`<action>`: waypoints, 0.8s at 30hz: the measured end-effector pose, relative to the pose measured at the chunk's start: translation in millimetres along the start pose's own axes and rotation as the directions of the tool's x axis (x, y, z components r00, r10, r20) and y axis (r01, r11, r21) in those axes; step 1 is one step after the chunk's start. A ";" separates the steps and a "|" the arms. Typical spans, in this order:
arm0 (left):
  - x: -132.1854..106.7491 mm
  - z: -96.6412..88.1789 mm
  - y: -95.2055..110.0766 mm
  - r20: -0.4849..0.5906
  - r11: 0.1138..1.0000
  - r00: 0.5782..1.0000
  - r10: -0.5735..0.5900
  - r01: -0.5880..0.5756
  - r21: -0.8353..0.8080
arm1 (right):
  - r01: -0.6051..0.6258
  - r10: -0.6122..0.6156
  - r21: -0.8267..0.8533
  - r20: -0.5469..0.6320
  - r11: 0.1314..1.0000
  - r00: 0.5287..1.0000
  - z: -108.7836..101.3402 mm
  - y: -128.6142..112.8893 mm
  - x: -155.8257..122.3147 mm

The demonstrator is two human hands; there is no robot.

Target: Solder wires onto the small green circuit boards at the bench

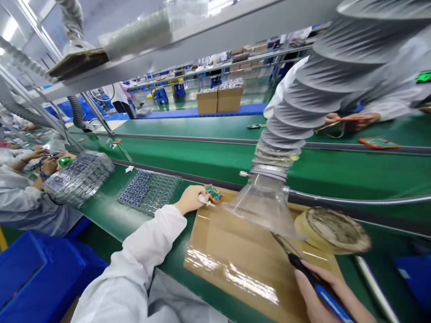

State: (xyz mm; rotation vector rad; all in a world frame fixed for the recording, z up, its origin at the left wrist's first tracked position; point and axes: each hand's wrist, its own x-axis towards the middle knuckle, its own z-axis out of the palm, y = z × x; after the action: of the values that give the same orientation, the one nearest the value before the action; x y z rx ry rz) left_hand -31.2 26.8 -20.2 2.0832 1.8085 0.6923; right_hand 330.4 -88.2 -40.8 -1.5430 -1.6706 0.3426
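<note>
My left hand is closed at the far edge of a cardboard sheet, its fingertips gripping a small green circuit board with an orange rim. A small white piece shows at those fingertips; I cannot make out what it is. In my right hand, at the lower right, is a soldering iron with a black and blue handle. Its thin metal end points up and left over the cardboard, beneath a clear fume hood. The hood hides part of the sheet behind it.
A grey extraction hose hangs over the bench. Right of the hood sits a tape roll. To the left are a clear tray of small blue parts and stacked trays. Co-workers' hands work across the green belt.
</note>
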 end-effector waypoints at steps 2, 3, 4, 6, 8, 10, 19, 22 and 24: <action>-34.2 4.0 3.0 0.031 0.999 0.999 0.045 -0.044 -0.025 | -0.058 0.058 0.040 0.000 0.998 0.998 -0.4 -6.5 2.1; -47.1 8.0 6.8 0.048 0.997 0.996 0.075 -0.073 -0.032 | -0.087 0.088 0.060 -0.010 0.994 0.996 -0.7 -9.7 3.5; -56.9 12.6 11.6 0.068 0.993 0.991 0.114 -0.112 -0.033 | -0.112 0.115 0.080 -0.033 0.991 0.993 -1.1 -13.4 5.0; -67.1 22.2 22.9 0.125 0.975 0.968 0.220 -0.219 -0.019 | -0.148 0.159 0.116 -0.088 0.982 0.983 -2.8 -22.5 7.4; -67.1 29.5 34.3 0.202 0.940 0.919 0.337 -0.341 -0.017 | -0.175 0.195 0.144 -0.139 0.974 0.971 -4.8 -32.5 7.9; -60.8 33.7 44.3 0.268 0.911 0.873 0.407 -0.410 -0.049 | -0.216 0.239 0.149 -0.153 0.965 0.959 -5.2 -40.7 5.7; -36.6 17.8 47.5 0.356 0.944 0.902 0.244 -0.137 -0.301 | 0.088 -0.107 0.168 0.106 0.982 0.989 41.8 -19.0 5.4; -36.8 5.8 34.2 0.349 0.927 0.934 0.074 0.065 -0.370 | 0.207 -0.233 0.151 0.185 0.967 0.955 61.8 -3.3 7.7; -37.2 -0.4 29.0 0.366 0.882 0.930 -0.021 0.190 -0.431 | 0.213 -0.230 0.107 0.188 0.971 0.955 68.8 0.8 4.7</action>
State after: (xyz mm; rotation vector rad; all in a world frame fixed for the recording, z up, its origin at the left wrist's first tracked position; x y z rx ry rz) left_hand -10.5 -14.6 -10.9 1.6503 1.3836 0.5982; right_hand 282.7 -61.6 -82.9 -1.2758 -1.9383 0.4542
